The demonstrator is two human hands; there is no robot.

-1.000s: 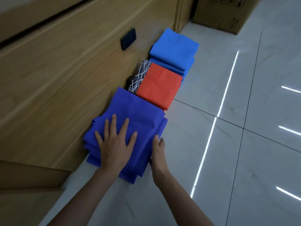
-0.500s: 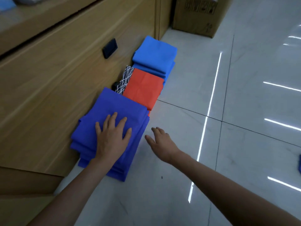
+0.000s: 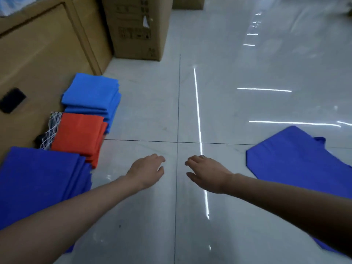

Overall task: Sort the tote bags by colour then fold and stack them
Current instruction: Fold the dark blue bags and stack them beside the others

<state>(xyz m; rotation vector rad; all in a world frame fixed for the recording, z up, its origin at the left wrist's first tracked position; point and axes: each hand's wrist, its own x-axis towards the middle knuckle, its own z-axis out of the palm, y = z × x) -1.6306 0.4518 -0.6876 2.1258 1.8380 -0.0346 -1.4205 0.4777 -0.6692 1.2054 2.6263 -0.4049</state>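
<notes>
Left hand [image 3: 146, 171] and right hand [image 3: 207, 174] hover empty, fingers [image 3: 159, 159] loosely spread, over the grey tiled floor [image 3: 152, 111] — folded colour-sorted stacks [image 3: 78, 134] line the wooden cabinet [image 3: 38, 54]; the unfolded dark-blue fabric tote bag [image 3: 297, 159] lies right, likely next.

Three stacks of folded bags lay in a row along the wooden unit [image 3: 38, 54] at frame left: near stack [image 3: 38, 183] lower left, middle stack [image 3: 78, 134] behind it, far stack [image 3: 91, 92] beyond. A cardboard box [image 3: 137, 27] stood upper centre. An unfolded bag [image 3: 297, 161] lay flat at right. Left hand [image 3: 146, 172] and right hand [image 3: 207, 173] were at centre, between.
</notes>
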